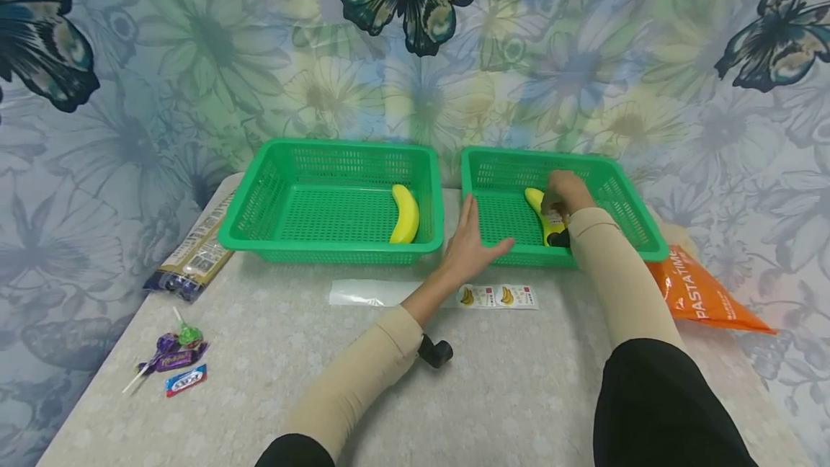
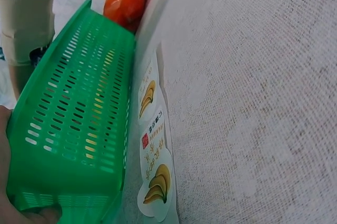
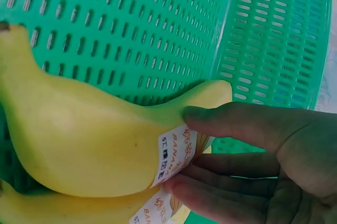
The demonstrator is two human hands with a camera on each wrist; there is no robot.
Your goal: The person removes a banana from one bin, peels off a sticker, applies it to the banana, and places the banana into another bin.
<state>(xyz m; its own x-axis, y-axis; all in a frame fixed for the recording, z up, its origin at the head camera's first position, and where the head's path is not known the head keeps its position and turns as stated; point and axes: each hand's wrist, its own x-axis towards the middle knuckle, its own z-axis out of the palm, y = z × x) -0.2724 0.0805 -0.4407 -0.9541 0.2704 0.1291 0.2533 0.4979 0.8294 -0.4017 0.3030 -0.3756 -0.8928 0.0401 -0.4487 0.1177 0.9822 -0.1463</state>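
Note:
Two green baskets stand side by side on the table. The left basket holds one yellow banana. In the right basket lies another banana, and my right hand grips it. In the right wrist view, my thumb and fingers pinch the banana at a white sticker; a second stickered yellow banana surface shows below. My left hand rests flat against the right basket's front left corner, fingers straight. A strip of banana stickers lies just in front of it.
A clear backing strip lies left of the stickers. An orange pasta bag sits at the table's right edge, a flat packet at the left edge, and sweets at the front left. A flowered curtain hangs behind.

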